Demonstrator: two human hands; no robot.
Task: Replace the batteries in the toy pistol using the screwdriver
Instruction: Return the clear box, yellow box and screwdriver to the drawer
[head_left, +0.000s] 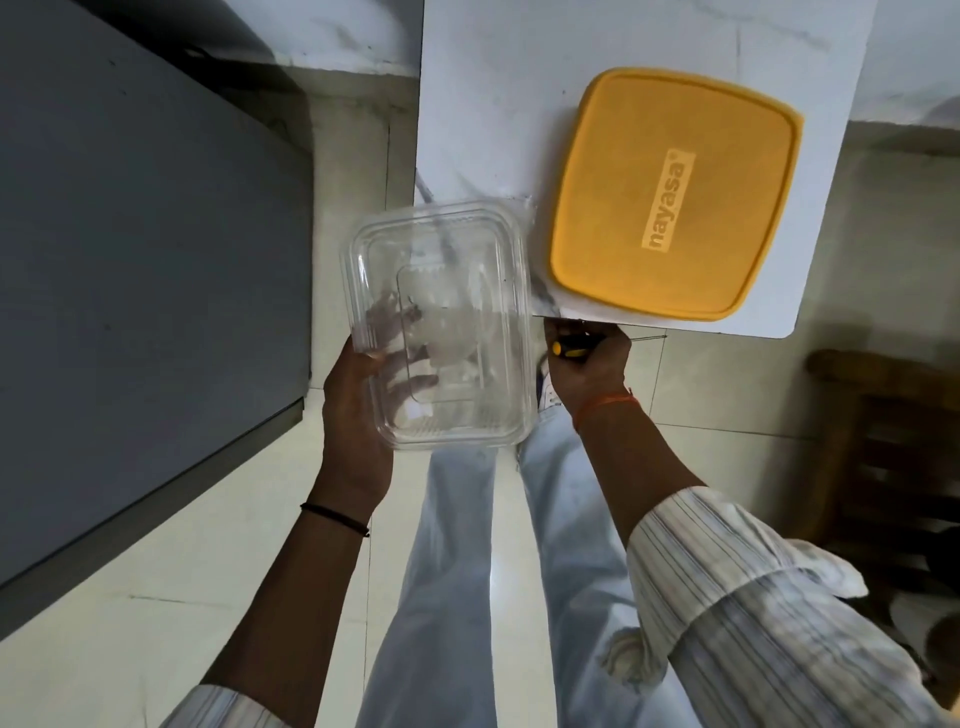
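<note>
A clear plastic box (439, 327) is gripped by the left hand (358, 395), the screwdriver (571, 347) by the right hand (587, 369); tools gathered, the pistol must be found.

Floor: pale glossy square tiles (218, 545) with thin grout lines — soft glare near centre. Left: large dark grey flat-panelled cabinet (145, 260). Top right: white smooth-topped table (488, 104), rounded corner. Right edge: dark brown wooden chair (893, 447) — in shadow.
</note>
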